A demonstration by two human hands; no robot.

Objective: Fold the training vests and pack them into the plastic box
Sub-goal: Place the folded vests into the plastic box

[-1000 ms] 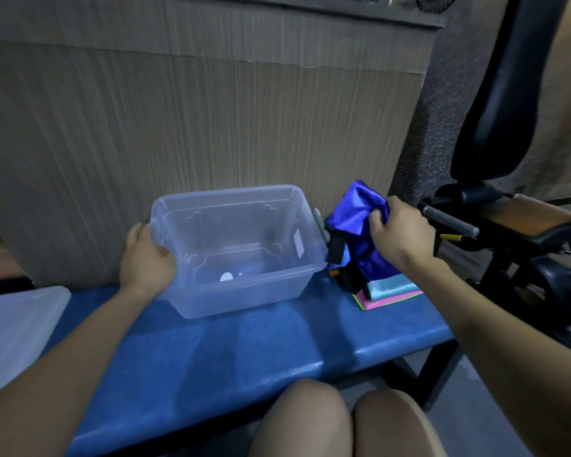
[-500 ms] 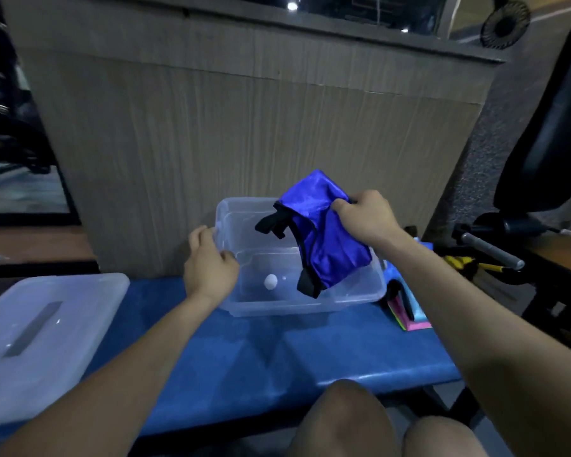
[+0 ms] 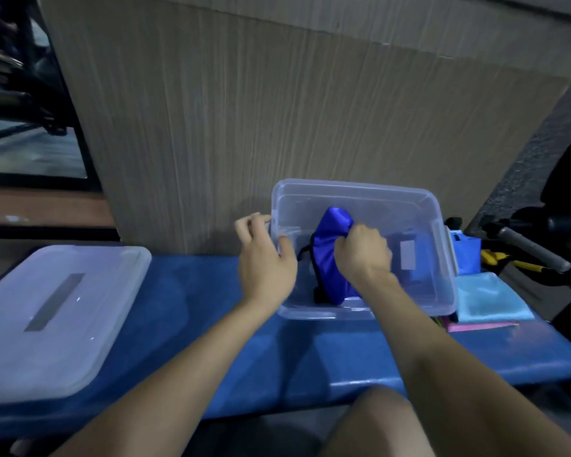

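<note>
Fingers of the right hand (image 3: 363, 255) curl around the blue vest (image 3: 330, 258) inside the box (image 3: 442, 258), centre-right of frame; left hand (image 3: 264, 262) fingers grip the box's left rim.

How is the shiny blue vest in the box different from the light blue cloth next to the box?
The shiny royal-blue vest is bunched up, while the pale turquoise folded cloth lies flat. The vest sits inside the clear plastic box, gripped by the right hand; the cloth rests outside on the bench, untouched. The vest has black trim; the cloth shows none. Both are blue fabric.
</note>
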